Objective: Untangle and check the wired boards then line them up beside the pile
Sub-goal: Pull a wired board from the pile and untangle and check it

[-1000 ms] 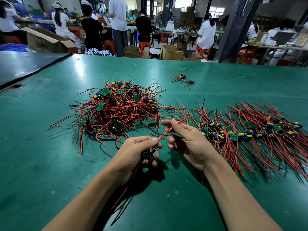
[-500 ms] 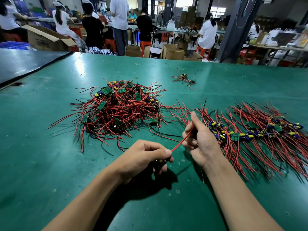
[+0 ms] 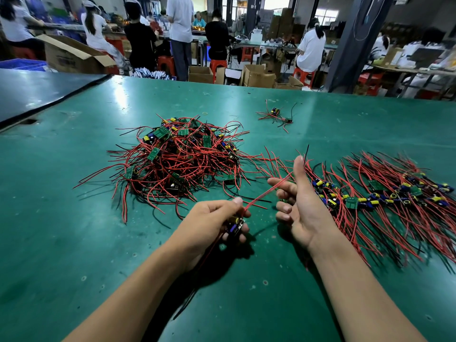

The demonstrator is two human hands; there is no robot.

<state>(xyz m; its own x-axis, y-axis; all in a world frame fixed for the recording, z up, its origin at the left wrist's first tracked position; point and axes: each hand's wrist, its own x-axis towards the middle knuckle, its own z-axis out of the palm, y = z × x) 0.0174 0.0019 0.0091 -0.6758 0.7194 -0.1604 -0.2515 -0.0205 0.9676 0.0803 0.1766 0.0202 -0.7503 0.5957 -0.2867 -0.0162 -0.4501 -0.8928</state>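
Observation:
A tangled pile of green boards with red and black wires [image 3: 182, 159] lies on the green table [image 3: 74, 230] ahead of me, to the left. To the right, a row of wired boards [image 3: 375, 197] is laid side by side. My left hand [image 3: 209, 223] grips one wired board [image 3: 234, 224] just above the table, its other wires trailing under my wrist. A red wire [image 3: 261, 195] of that board runs up and right to my right hand [image 3: 299, 206]. There it lies across the index finger, thumb lifted straight up, other fingers loosely curled.
A small separate bunch of wired boards [image 3: 277, 116] lies farther back, with a rubber band [image 3: 205, 113] to its left. A dark mat [image 3: 37, 92] covers the adjoining table at far left. Beyond the table edge stand cardboard boxes [image 3: 259, 76], red stools and several seated or standing workers.
My right hand slid outward along the red wire, then lifted its thumb off it. My left hand has kept hold of the board and turned it slightly.

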